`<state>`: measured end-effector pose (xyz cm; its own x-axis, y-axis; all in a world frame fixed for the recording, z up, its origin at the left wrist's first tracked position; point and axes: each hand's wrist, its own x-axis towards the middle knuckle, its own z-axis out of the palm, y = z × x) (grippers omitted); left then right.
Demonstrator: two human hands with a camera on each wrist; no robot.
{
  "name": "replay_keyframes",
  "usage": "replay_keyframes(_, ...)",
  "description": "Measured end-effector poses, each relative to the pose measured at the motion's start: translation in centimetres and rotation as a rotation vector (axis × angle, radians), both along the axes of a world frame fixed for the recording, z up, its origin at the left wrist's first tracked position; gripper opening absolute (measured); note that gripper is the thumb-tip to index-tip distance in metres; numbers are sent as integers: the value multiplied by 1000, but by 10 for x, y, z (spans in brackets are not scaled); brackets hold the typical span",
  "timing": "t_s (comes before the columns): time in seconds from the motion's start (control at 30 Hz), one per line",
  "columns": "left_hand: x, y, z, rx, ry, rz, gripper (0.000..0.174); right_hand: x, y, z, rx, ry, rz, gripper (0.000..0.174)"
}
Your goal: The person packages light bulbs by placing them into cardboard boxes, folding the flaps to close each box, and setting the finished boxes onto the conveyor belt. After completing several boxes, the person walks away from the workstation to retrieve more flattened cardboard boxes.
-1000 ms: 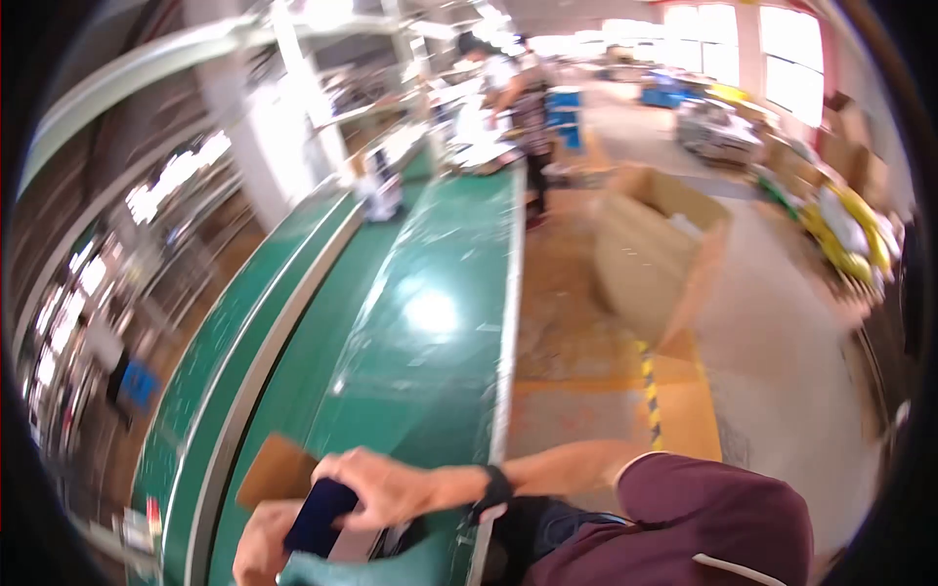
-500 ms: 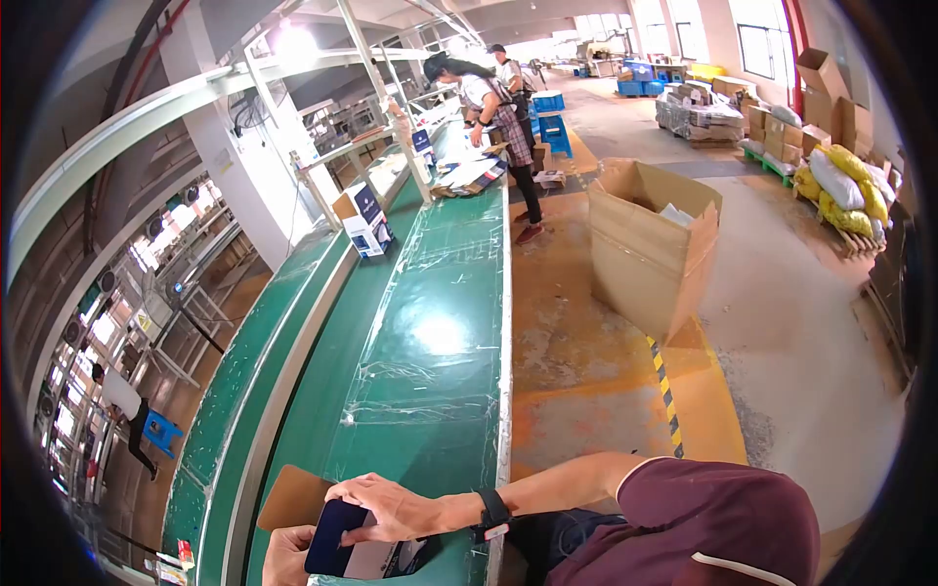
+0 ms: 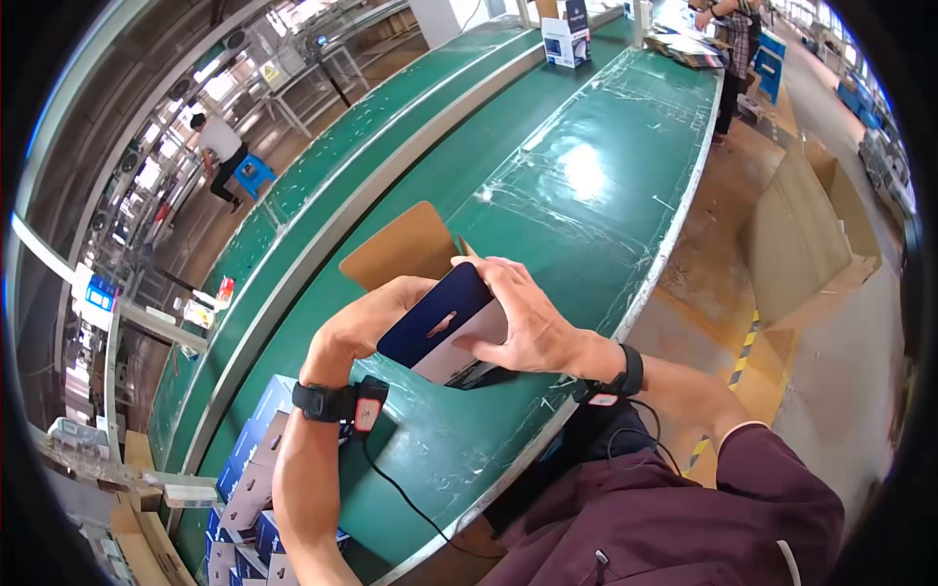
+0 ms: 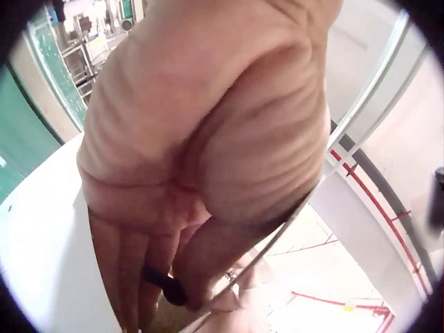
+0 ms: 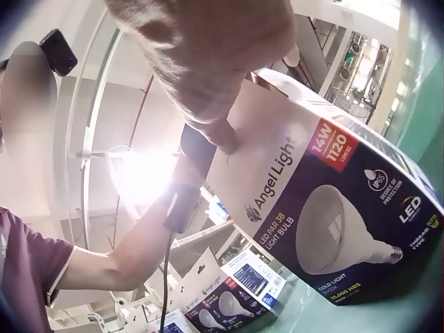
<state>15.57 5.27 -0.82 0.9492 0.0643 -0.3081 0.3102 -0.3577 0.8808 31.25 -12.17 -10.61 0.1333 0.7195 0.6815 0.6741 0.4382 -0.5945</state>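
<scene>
Both hands are on a light bulb box, printed with a bulb picture on navy. Its navy panel with a hanging slot faces up, beside a white panel. My right hand grips the box from the right, its thumb against the white panel and fingers over the far edge. At the other side my left hand holds the box; its fingertips are hidden in the head view. In the left wrist view, the fingers lie along a white surface. A brown cardboard flap stands behind the hands.
The green conveyor belt runs away from me, a raised rail along its left. Several similar boxes cluster at lower left; another box stands farther up the belt. A large carton sits on the floor at right.
The head view has swung left and down, bringing the clustered boxes and left forearm into sight. Both hands stay on the box, whose navy panel has kept facing up.
</scene>
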Motion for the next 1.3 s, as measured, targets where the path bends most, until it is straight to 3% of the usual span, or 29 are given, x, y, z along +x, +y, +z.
replay_keyframes(0.23,-4,0,-2,-20,28,94,19,-3,4,-5,-22,108,44,89)
replay_keyframes(0.4,-2,3,-1,-48,36,76,15,4,3,-2,-4,-17,24,95)
replay_keyframes(0.5,1,9,-7,57,-17,-33,16,4,2,4,-53,-45,25,95)
replay_keyframes(0.6,4,4,-3,154,88,13,17,5,1,2,-53,-25,28,94)
replay_keyframes(0.7,1,-4,-2,249,38,41,16,9,1,-6,-17,3,82,90)
replay_keyframes(0.8,-31,-17,36,247,-167,371,18,22,3,-11,44,-18,132,91)
replay_keyframes(0.87,-76,-7,59,580,-415,846,27,29,5,-17,139,-14,95,91)
replay_keyframes(0.93,-119,23,27,1757,-421,1193,39,27,7,-15,180,23,51,90)
replay_keyframes(1.0,-107,-31,14,1314,-561,983,60,23,7,-6,189,60,71,80)
replay_keyframes(1.03,-94,-66,3,1016,-562,885,72,27,13,-11,357,-67,55,73)
replay_keyframes(1.07,-81,-84,-10,1079,-554,772,89,31,13,-9,357,-190,80,71)
replay_keyframes(1.1,-67,-104,-22,1137,-552,656,106,26,9,-5,194,-122,104,59)
replay_keyframes(1.13,-52,-124,-35,1187,-554,541,124,27,17,-10,253,-23,191,46)
replay_keyframes(1.17,-50,-118,-50,1187,-573,575,128,29,13,-2,83,-56,146,38)
replay_keyframes(1.2,-50,-110,-59,1234,-580,583,132,31,12,2,-5,-25,143,43)
replay_keyframes(1.27,-43,-118,-68,1246,-613,665,130,17,7,15,-96,283,196,45)
replay_keyframes(1.3,-43,-123,-65,1237,-548,663,131,22,5,23,-167,173,173,46)
